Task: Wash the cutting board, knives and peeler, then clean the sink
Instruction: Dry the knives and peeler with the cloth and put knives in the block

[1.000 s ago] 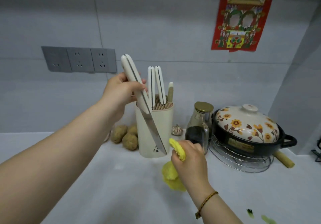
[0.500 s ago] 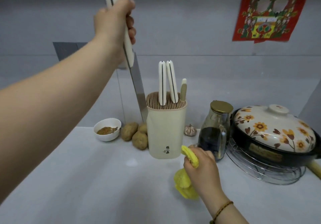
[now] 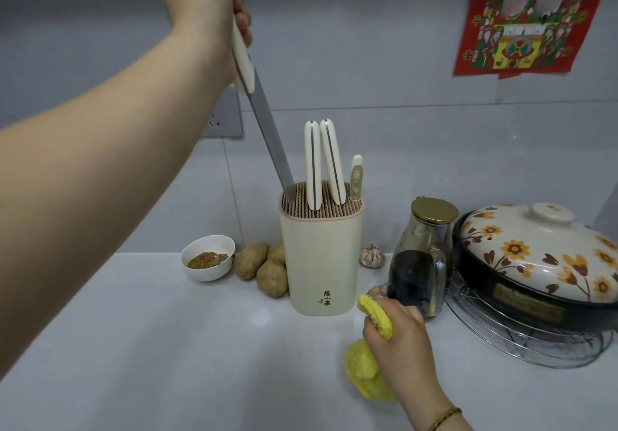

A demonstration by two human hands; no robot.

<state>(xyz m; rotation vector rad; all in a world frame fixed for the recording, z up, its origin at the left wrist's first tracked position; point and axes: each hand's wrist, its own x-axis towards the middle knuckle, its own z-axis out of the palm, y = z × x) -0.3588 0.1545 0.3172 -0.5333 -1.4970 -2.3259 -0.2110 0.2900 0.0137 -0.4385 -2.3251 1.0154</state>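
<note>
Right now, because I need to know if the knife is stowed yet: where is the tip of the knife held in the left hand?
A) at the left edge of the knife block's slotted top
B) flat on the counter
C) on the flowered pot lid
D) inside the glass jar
A: the left hand holds the knife tilted, with the blade tip meeting the slotted top of the knife block at its left edge.

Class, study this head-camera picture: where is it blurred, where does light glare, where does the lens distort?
Head view: motion smears the left hand gripping the knife, while the knife block and the cloth in the right hand are sharp. Head view: a glare patch lies on the counter before the block. Head view: the wide lens swells the left forearm.
</note>
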